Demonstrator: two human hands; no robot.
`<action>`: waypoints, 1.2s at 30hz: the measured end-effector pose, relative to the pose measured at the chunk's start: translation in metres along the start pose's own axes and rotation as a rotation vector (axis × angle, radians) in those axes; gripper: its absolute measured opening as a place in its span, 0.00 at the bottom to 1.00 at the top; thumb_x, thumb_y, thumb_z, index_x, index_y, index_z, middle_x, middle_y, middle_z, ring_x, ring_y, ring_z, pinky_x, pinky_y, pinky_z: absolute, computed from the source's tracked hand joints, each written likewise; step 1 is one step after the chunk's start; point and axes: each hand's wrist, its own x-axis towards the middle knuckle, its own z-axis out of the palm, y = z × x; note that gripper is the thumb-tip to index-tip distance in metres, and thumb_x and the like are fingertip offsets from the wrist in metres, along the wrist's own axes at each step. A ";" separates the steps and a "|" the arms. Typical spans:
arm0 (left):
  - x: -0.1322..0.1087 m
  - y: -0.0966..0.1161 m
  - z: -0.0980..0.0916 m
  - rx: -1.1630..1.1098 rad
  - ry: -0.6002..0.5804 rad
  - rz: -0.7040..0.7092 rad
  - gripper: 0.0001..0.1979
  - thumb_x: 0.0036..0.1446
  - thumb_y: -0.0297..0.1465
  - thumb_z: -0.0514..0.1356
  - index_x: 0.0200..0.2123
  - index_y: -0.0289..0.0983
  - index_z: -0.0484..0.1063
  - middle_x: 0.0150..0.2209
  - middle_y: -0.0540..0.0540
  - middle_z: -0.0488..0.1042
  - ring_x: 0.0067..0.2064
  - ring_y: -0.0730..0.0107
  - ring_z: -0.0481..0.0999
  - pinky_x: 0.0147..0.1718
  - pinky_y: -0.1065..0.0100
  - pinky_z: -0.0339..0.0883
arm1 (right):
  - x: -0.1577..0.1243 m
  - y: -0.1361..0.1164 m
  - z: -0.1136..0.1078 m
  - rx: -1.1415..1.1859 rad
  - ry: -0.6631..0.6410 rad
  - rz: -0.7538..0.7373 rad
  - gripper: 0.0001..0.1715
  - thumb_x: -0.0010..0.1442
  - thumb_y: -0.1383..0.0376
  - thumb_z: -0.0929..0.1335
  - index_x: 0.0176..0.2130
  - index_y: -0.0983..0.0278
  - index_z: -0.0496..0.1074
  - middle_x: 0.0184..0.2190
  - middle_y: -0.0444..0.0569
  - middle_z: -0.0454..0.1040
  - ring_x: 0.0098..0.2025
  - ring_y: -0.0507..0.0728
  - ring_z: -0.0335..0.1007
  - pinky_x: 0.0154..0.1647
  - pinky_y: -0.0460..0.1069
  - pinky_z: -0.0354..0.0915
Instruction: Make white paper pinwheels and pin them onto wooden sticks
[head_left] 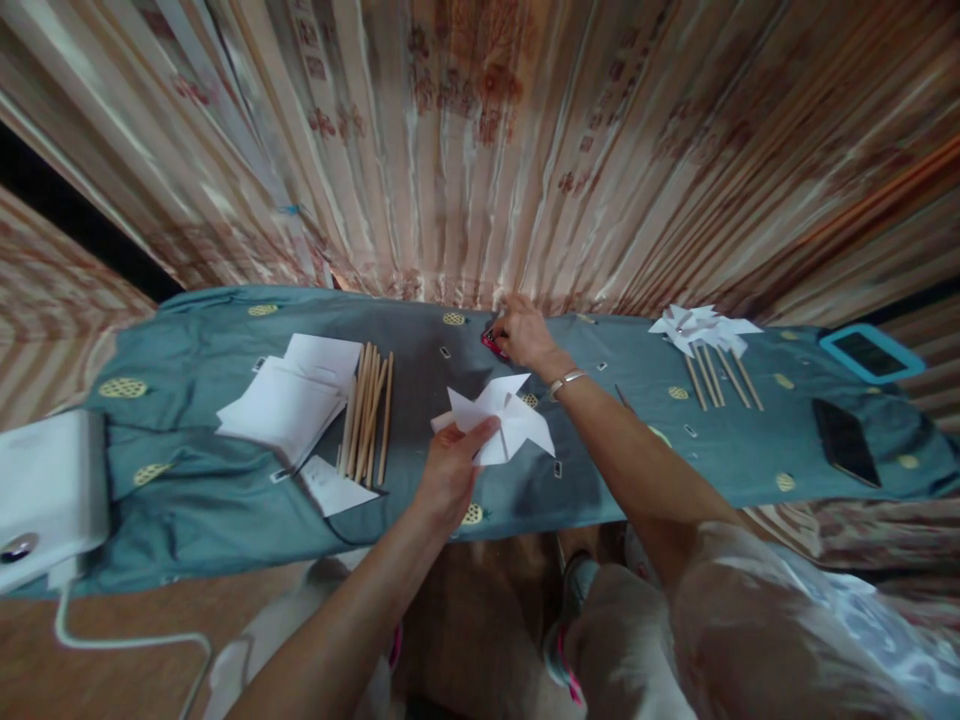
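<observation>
My left hand [450, 468] pinches a white folded paper pinwheel [501, 418] just above the teal cloth-covered board [225, 500]. Its thumb lies on the pinwheel's lower left blade. My right hand [523, 332] reaches to the board's far edge, fingers curled round a small red object [491, 344] that is partly hidden. A thin bracelet sits on that wrist.
A stack of white paper squares [289, 400] and a bundle of wooden sticks [367, 412] lie at the left. Finished pinwheels on sticks [709, 345] lie at the right, beside a dark phone [846, 442] and a blue-framed tablet [870, 352]. A white device [45, 495] sits far left. A curtain hangs behind.
</observation>
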 end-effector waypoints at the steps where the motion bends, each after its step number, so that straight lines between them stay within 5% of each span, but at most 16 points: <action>1: 0.000 0.000 0.000 -0.001 0.000 -0.002 0.24 0.25 0.33 0.77 0.30 0.30 0.78 0.27 0.42 0.81 0.31 0.59 0.81 0.34 0.64 0.72 | 0.001 0.000 0.001 0.001 0.011 -0.008 0.12 0.53 0.73 0.67 0.33 0.67 0.81 0.60 0.60 0.67 0.65 0.67 0.54 0.65 0.63 0.52; 9: 0.003 0.001 -0.001 0.022 0.007 0.003 0.23 0.27 0.34 0.76 0.29 0.29 0.77 0.26 0.43 0.80 0.31 0.59 0.80 0.33 0.64 0.73 | 0.000 0.003 0.004 0.077 0.085 -0.004 0.11 0.53 0.75 0.66 0.30 0.69 0.79 0.57 0.61 0.70 0.64 0.66 0.57 0.64 0.61 0.56; 20: 0.005 0.001 0.002 0.046 0.038 0.033 0.18 0.27 0.32 0.76 0.25 0.32 0.77 0.22 0.47 0.78 0.25 0.67 0.77 0.28 0.68 0.71 | -0.011 0.015 0.004 0.335 0.195 0.143 0.09 0.52 0.73 0.68 0.24 0.65 0.76 0.36 0.54 0.79 0.54 0.62 0.71 0.58 0.56 0.63; 25: 0.004 -0.001 0.005 0.083 0.026 0.049 0.17 0.27 0.33 0.75 0.24 0.33 0.78 0.22 0.47 0.78 0.25 0.67 0.77 0.29 0.68 0.71 | -0.018 0.021 0.003 0.411 0.236 0.202 0.06 0.52 0.71 0.69 0.27 0.64 0.78 0.43 0.53 0.78 0.54 0.62 0.71 0.57 0.57 0.63; 31: 0.007 -0.006 0.004 0.147 0.010 0.091 0.17 0.29 0.34 0.75 0.26 0.33 0.79 0.25 0.46 0.80 0.26 0.69 0.76 0.29 0.69 0.70 | -0.078 0.018 0.000 0.628 0.401 0.338 0.05 0.50 0.67 0.70 0.29 0.62 0.78 0.52 0.51 0.75 0.55 0.61 0.70 0.60 0.59 0.60; 36: 0.012 -0.015 0.004 0.190 -0.008 0.096 0.17 0.30 0.34 0.75 0.26 0.33 0.80 0.25 0.46 0.79 0.27 0.69 0.76 0.31 0.69 0.69 | -0.135 0.008 0.017 0.661 0.356 0.359 0.04 0.51 0.66 0.70 0.27 0.61 0.78 0.50 0.54 0.76 0.57 0.62 0.69 0.61 0.58 0.59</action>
